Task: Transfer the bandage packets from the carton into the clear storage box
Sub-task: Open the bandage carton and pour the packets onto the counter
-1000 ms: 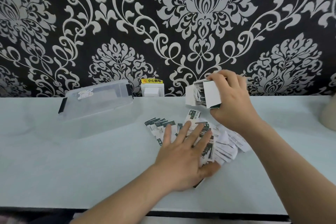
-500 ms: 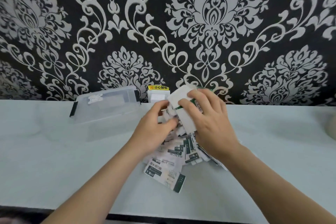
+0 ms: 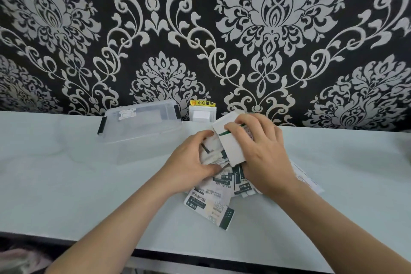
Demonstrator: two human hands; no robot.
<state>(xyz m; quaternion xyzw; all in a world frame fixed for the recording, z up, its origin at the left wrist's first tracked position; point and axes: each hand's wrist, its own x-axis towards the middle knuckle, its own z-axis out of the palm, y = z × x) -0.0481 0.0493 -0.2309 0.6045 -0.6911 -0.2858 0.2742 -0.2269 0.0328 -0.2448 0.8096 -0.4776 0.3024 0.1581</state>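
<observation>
Fingers (image 3: pixel 249 124) of the right hand (image 3: pixel 264 153) are curling over the small white cardboard carton with a green stripe (image 3: pixel 232 151), gripping it just right of the frame's centre, tilted with its opening facing lower left. Beside it, the left hand (image 3: pixel 189 162) is bending its fingers (image 3: pixel 203 137) around a few packets at that opening, pinching them. One carton is showing, and one clear plastic storage box with two black latches (image 3: pixel 138 127), which is sitting with its lid on at centre left, apart from both hands. White-and-green printed bandage packets (image 3: pixel 209 204) are lying in one overlapping heap on the pale table (image 3: pixel 66 184), under and below the hands; both hands are covering much of the heap, so the exact number cannot be told, though three printed faces are showing at its lower edge. One white wall socket with a yellow label (image 3: pixel 202 113) is standing behind the carton, against the black wallpaper with silver damask motifs (image 3: pixel 155 29).
</observation>
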